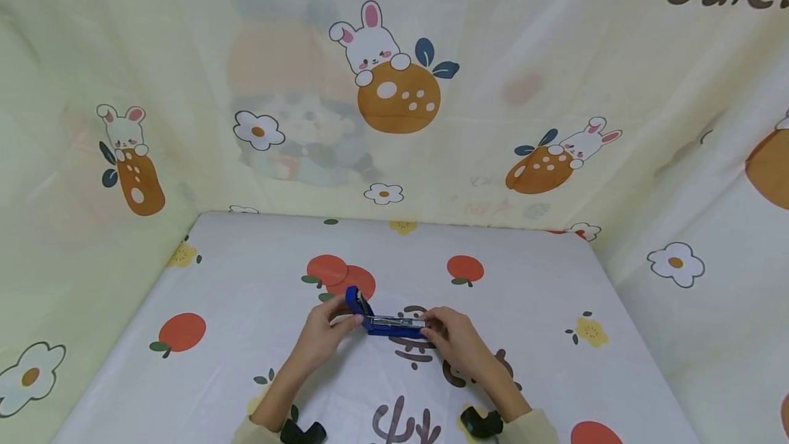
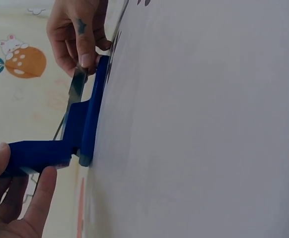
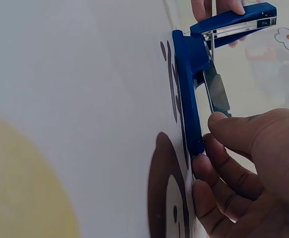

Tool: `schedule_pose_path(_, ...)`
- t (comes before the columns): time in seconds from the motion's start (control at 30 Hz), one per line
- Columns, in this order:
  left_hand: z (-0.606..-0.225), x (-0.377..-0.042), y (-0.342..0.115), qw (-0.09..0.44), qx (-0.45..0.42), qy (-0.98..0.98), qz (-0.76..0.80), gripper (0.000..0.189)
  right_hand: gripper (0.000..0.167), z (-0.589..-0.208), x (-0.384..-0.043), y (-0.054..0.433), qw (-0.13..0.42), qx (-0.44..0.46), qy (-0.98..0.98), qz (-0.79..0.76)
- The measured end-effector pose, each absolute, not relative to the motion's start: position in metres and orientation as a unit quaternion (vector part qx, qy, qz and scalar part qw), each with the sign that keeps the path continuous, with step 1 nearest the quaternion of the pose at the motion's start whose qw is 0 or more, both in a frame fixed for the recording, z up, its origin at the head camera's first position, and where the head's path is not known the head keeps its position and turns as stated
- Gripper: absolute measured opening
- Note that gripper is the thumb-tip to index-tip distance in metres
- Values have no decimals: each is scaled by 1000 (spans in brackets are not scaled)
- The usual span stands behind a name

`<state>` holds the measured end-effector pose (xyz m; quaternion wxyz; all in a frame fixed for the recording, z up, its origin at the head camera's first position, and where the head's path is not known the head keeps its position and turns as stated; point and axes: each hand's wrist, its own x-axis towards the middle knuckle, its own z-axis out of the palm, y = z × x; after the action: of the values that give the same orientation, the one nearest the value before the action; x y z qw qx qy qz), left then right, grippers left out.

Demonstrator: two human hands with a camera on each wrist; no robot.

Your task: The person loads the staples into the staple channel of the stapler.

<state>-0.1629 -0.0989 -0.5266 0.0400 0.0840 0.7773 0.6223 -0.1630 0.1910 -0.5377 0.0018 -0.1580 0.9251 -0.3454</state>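
A blue stapler (image 1: 394, 331) lies swung open on the cloth-covered table, its top cover (image 3: 229, 21) raised steeply from the base (image 3: 185, 94). Between them runs the metal staple magazine (image 3: 217, 91), tilted up a little from the base. My left hand (image 1: 322, 336) pinches the raised cover, with the thumb on one side and fingers on the other in the left wrist view. At the other end, my right hand (image 1: 457, 340) holds the front of the stapler. Its thumb (image 3: 229, 129) is at the magazine's tip, and its fingers are curled by the base's end.
The white tablecloth (image 1: 246, 307) has printed oranges, flowers and dark lettering. Pale curtains (image 1: 468, 177) with rabbit prints hang along the back and both sides. A dark strap piece (image 1: 303, 432) sits at the left wrist, another (image 1: 481, 423) at the right.
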Motion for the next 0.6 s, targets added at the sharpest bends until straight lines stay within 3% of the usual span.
schedule_pose_path(0.6, -529, -163, -87, 30, 84, 796, 599, 39, 18, -537, -162, 192, 0, -168, 922, -349)
